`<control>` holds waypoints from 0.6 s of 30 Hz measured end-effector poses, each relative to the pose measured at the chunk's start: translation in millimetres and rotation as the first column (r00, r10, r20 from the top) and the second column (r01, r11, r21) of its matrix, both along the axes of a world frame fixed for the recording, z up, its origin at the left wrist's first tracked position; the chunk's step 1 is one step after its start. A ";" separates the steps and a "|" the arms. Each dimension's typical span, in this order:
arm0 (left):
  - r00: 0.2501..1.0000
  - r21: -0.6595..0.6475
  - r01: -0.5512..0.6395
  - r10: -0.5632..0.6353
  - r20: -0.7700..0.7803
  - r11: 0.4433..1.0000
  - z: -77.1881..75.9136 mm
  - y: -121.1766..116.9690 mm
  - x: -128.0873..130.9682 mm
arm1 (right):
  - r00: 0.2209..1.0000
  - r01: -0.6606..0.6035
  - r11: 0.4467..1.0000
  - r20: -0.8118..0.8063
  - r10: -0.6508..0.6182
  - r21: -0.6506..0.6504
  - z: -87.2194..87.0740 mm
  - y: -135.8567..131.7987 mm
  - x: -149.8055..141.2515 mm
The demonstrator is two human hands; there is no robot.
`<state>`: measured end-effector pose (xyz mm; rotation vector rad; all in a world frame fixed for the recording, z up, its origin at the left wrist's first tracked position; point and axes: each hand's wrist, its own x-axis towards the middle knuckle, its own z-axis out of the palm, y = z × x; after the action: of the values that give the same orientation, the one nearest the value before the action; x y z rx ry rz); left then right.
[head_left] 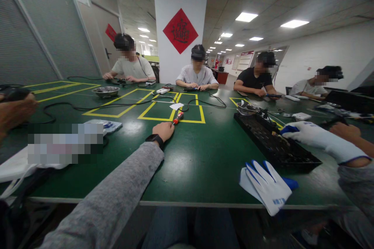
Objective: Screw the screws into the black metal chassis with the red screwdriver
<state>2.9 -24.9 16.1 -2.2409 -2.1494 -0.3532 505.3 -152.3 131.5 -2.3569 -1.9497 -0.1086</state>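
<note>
My left hand (163, 130) is bare, with a dark watch at the wrist. Its fingers are closed around the shaft end of a red and black screwdriver (178, 117), whose handle points away from me over the green table. My right hand (306, 135) wears a white work glove with blue fingers. It reaches over the right side of a long black tray (306, 160), fingers bent and together; what they hold, if anything, is hidden. Small dark parts lie in the tray. A pair of white and blue gloves (267, 186) rests at the table's front edge.
Yellow tape (191, 121) marks rectangles on the table (201, 155). A white scrap (176, 106), black cables (73, 107) and a metal bowl (105, 92) lie beyond. Plastic packages (108, 125) are at left. Several people sit around; a co-worker's hand (346, 130) is at right.
</note>
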 end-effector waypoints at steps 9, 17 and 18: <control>1.000 -0.003 -0.013 0.013 0.017 1.000 0.8 0.7 1.0 | 0.996 0.089 0.955 0.043 -0.080 -0.283 -44.1 -19.1 16.1; 1.000 0.027 0.012 -0.013 0.025 1.000 -2.9 2.9 -1.2 | 1.000 -0.001 0.987 -0.017 -0.001 -0.160 -64.5 -37.8 23.4; 1.000 0.029 0.013 -0.014 0.027 0.999 -2.9 2.9 -1.3 | 0.999 -0.014 0.988 -0.052 0.006 -0.151 -64.7 -38.6 25.9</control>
<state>1.7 -22.0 13.1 -2.2497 -2.1285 -0.4144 531.3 -190.8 66.8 -2.4140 -2.0124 0.1040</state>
